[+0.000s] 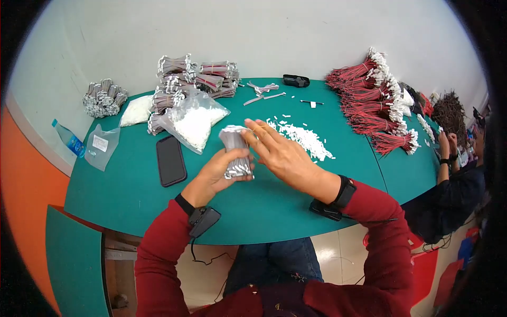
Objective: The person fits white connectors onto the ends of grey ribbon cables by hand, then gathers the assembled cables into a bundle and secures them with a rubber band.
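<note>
My left hand (216, 170) is wrapped around a bundle of short grey ribbon cables (237, 142). The bundle stands roughly upright above the table, with white connector ends at its top and bottom. At its upper right side is my right hand (279, 152), fingers stretched out and fingertips by the top end. A thin yellowish rubber band (254, 128) is stretched across those fingers; part of its loop is hidden. Just beyond the right hand lies a loose pile of small white connector housings (307, 138).
A smartphone (171, 161) and a clear bag of white parts (194, 126) lie left. Behind them are stacked cable bundles (214, 75). Bundles of red and black wires (368, 101) line the right. A bottle (69, 138) lies far left; another person's hands (447, 142) are far right.
</note>
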{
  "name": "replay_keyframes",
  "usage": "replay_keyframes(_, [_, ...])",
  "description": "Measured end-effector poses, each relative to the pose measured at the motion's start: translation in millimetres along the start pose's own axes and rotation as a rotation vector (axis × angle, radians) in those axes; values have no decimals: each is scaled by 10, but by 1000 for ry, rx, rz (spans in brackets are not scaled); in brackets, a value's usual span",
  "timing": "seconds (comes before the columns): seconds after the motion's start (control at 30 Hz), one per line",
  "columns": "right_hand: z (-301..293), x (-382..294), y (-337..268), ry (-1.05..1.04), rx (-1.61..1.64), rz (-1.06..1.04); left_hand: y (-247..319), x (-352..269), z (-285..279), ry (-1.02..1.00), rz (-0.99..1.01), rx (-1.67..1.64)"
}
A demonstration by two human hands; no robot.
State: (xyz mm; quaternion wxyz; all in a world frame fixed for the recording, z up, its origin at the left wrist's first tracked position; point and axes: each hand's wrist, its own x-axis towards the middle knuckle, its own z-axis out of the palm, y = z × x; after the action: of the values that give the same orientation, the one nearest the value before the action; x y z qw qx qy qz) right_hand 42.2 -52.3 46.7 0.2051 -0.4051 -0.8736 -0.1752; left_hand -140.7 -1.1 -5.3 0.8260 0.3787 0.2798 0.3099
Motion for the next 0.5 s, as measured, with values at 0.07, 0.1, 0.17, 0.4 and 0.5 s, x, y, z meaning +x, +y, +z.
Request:
replay_keyframes(0.07, [0,43,-3,7,15,-84,-27,15,-30,-61,-29,103])
replay_keyframes(0.1, [-3,63,1,14,30,-165,-50,27,-43,-124,-60,208])
replay_keyframes(0.17, [24,67,2,19,44,-245,-103,30,-21,-189,-92,311])
replay_keyframes(0.4, [-54,22,26,-100,-78,-263,-85,-40,119,-116,269,878])
replay_keyframes(0.5, [-115,27,27,-247,85,-205,-8,-95,180,-156,193,1110])
